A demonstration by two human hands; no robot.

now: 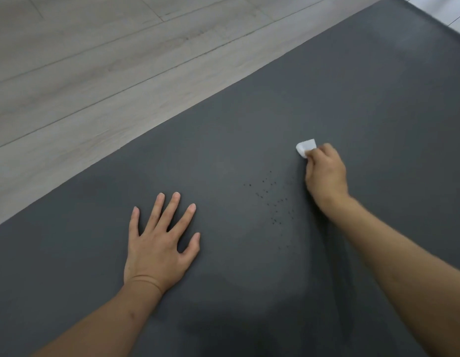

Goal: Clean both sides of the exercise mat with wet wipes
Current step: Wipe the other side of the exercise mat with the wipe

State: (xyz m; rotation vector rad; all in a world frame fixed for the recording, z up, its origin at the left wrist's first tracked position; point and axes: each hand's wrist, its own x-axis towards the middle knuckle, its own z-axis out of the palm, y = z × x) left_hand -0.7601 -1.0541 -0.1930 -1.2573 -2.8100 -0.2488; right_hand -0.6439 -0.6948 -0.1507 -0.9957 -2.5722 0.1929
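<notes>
The exercise mat [326,99] is dark grey, with a smooth matte face, and it lies flat on a pale wood-look plank floor [95,60]. Its surface is not even in tone: a lighter, hazy patch sits in the middle, and darker streaks run down near the person's right forearm. A group of small dark specks [272,199] is scattered on the mat between the two hands.

The long edge of the mat runs on a diagonal from the lower left to the upper right, so its long axis points away toward the far right corner, which is rounded.

The left hand [159,243] lies palm down on the mat, fingers straight and spread apart, pressing flat on the surface. The right hand [325,173] is further out and well apart from it. Its fingers are curled around a small white wet wipe [305,147], which is folded into a compact pad and sticks out past the fingertips. The wipe is at the mat surface, beyond the specks.

The mat is cut off at the bottom and at the right side, so its full length and width are not visible. Most of the wipe is hidden inside the right hand, and that hand is a little blurred.
</notes>
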